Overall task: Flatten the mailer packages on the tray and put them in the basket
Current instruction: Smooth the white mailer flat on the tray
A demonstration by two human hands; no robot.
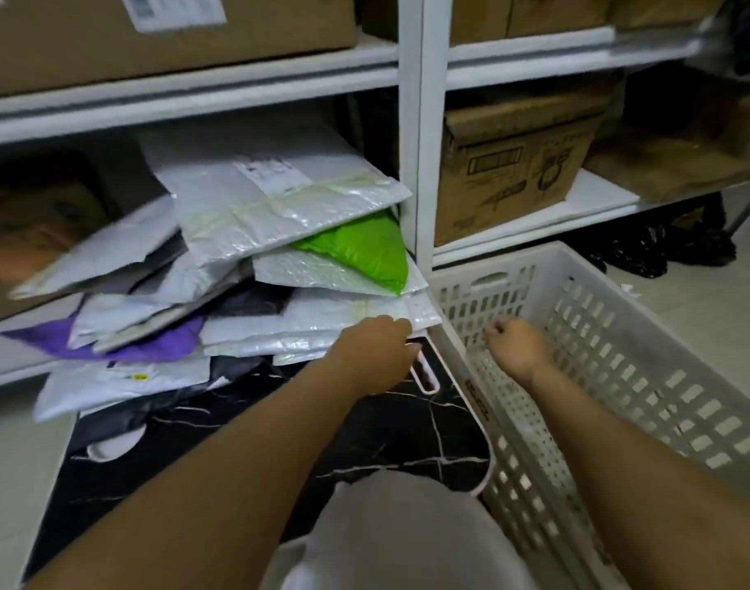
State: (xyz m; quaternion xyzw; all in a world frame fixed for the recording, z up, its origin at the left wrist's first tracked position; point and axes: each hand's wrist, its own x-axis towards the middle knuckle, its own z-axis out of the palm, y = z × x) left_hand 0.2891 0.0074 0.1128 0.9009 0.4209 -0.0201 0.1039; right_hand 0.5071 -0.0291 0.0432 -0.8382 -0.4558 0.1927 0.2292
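Note:
A loose pile of mailer packages covers the far half of a black marble-patterned tray (pixel 407 427). On top lies a large white bubble mailer (pixel 279 215), with a green mailer (pixel 364 249) under it and a purple one (pixel 160 342) at the left. My left hand (pixel 373 355) is at the pile's right edge, its fingers curled onto the corner of a lower white bubble mailer (pixel 322 317). An empty white plastic basket (pixel 620 359) stands to the right of the tray. My right hand (pixel 518 344) hovers inside it with curled fingers and nothing visible in them.
White shelving (pixel 411 121) stands behind the tray and basket, carrying cardboard boxes (pixel 509 172). The pile leans against the lower shelf. Black plastic bags (pixel 654 249) lie on the pale floor behind the basket. My knee (pixel 407 530) is at the tray's near edge.

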